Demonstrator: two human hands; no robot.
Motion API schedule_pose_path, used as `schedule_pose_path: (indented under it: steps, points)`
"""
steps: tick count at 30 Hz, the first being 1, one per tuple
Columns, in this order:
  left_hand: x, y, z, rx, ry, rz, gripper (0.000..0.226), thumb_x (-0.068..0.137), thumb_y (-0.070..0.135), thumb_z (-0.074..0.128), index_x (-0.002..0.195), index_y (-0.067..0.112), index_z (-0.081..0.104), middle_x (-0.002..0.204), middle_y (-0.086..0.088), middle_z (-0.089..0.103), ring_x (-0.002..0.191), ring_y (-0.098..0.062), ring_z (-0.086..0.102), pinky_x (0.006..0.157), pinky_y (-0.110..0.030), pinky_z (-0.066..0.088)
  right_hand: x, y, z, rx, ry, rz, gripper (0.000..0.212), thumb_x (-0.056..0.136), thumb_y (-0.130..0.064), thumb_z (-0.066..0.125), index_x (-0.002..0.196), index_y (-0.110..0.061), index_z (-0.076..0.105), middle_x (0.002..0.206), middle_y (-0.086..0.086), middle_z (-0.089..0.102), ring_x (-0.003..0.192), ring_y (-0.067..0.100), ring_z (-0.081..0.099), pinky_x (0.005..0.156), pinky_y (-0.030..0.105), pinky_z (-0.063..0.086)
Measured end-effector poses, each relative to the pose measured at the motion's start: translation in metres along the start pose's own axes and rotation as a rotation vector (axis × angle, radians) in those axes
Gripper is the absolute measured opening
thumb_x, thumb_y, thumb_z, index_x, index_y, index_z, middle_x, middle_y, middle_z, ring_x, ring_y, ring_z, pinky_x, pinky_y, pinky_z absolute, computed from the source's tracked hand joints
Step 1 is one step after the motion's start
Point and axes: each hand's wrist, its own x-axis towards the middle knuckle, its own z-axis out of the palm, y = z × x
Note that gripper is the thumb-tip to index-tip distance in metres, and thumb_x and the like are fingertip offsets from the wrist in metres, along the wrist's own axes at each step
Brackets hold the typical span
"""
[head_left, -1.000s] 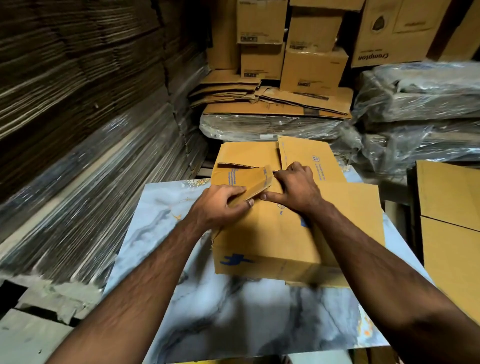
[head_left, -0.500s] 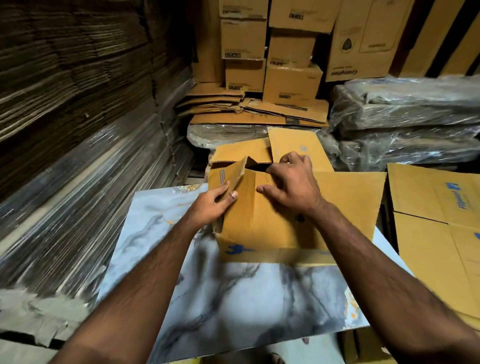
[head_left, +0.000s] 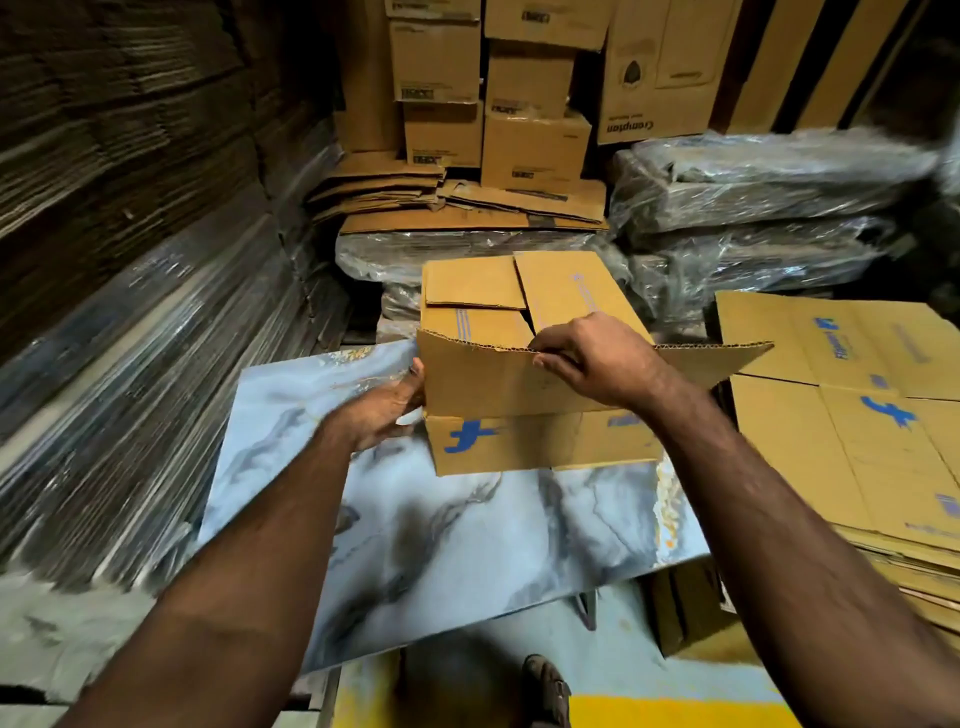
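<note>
Left hand fingertips behind box

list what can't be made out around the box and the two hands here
Head view, all of it:
Inside of the cardboard box: hidden by its raised near flap.
Left hand fingertips: behind the box's left side, so its grip is unclear.
Labels on the stacked boxes at the back: too small and blurred.
Flat cartons: cut off by the right edge.
</note>
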Motion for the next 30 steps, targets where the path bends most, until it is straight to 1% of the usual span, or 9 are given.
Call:
schedule_pose_path:
  steps: [3,5,7,10,13,15,20,23,30]
  points:
    - [-0.004,-0.009,-0.002,-0.185,-0.067,-0.079,0.113,0.053,0.101,0.016,0.131,0.033,0.061,0.138,0.013,0.058,0.132,-0.004,0.043,0.111,-0.045,0.032,-0.011,-0.006,-0.001,0.171,-0.295,0.021,0.023,0.099,-0.029,0.056,0.088,-0.011,0.067,0.075,-0.004,0.064,0.073,0.019,0.057,0.072,0.034,0.048]
    - [-0.009,-0.005,0.001,-0.109,-0.080,-0.120,0.111,0.060,0.099,0.020,0.138,0.029,0.056,0.151,0.010,0.044,0.140,-0.010,0.031,0.116,-0.047,0.026,-0.023,-0.009,0.009,0.273,-0.513,0.140,0.040,0.095,-0.049,0.058,0.123,-0.022,0.066,0.110,-0.008,0.069,0.102,0.016,0.061,0.092,0.032,0.047]
    - [-0.013,-0.004,0.010,0.136,-0.094,-0.078,0.097,0.070,0.087,0.049,0.148,0.031,0.042,0.163,0.009,0.015,0.149,-0.014,0.015,0.116,-0.043,0.022,-0.036,-0.008,0.029,0.208,-0.728,0.218,0.077,0.085,-0.066,0.060,0.151,-0.037,0.034,0.156,-0.006,0.036,0.140,0.016,0.037,0.116,0.037,0.030]
    - [-0.003,-0.010,0.025,0.440,-0.084,-0.012,0.080,0.088,0.049,0.066,0.155,0.029,0.027,0.164,0.002,-0.016,0.152,-0.018,-0.001,0.120,-0.036,0.015,-0.048,-0.005,0.065,0.005,-0.853,0.221,0.115,0.072,-0.071,0.070,0.156,-0.041,-0.003,0.165,0.005,-0.010,0.153,0.023,-0.004,0.122,0.049,0.010]
    - [0.008,-0.015,0.037,0.622,0.024,0.031,0.085,0.088,0.043,0.070,0.156,0.023,0.023,0.163,-0.007,-0.018,0.152,-0.022,-0.001,0.118,-0.031,0.014,-0.056,-0.004,0.096,-0.103,-0.821,0.202,0.126,0.068,-0.077,0.068,0.154,-0.037,-0.015,0.161,0.010,-0.025,0.150,0.028,-0.021,0.120,0.059,0.000]
    - [0.014,-0.021,0.041,0.744,0.099,0.062,0.087,0.084,0.037,0.076,0.153,0.019,0.025,0.164,-0.011,-0.011,0.152,-0.026,0.005,0.117,-0.032,0.019,-0.057,-0.003,0.110,-0.097,-0.781,0.236,0.116,0.070,-0.083,0.059,0.156,-0.032,0.000,0.163,0.008,-0.018,0.151,0.030,-0.013,0.118,0.060,0.009]
    - [0.020,-0.028,0.050,1.083,0.256,0.173,0.084,0.070,0.033,0.082,0.136,0.012,0.034,0.138,-0.013,0.030,0.115,-0.039,0.054,0.095,-0.042,0.047,-0.046,0.021,0.129,0.028,-0.589,0.308,0.063,0.085,-0.067,0.055,0.124,-0.018,0.058,0.157,0.002,0.032,0.135,0.032,0.041,0.103,0.046,0.043]
    - [0.023,-0.016,0.055,1.191,0.303,0.130,0.074,0.078,0.048,0.074,0.133,0.015,0.037,0.133,-0.012,0.034,0.112,-0.038,0.054,0.092,-0.045,0.048,-0.036,0.036,0.130,0.205,-0.262,0.405,0.040,0.086,-0.052,0.051,0.093,-0.017,0.068,0.101,0.004,0.071,0.093,0.029,0.064,0.078,0.039,0.054]
    - [0.050,0.036,0.067,1.469,0.293,-0.137,0.070,0.093,0.070,0.033,0.142,0.022,0.044,0.144,-0.014,0.040,0.132,-0.036,0.037,0.105,-0.047,0.031,0.024,0.066,0.120,0.313,0.080,0.403,0.028,0.097,-0.022,0.053,0.120,-0.010,0.064,0.118,0.012,0.067,0.106,0.030,0.063,0.085,0.035,0.048]
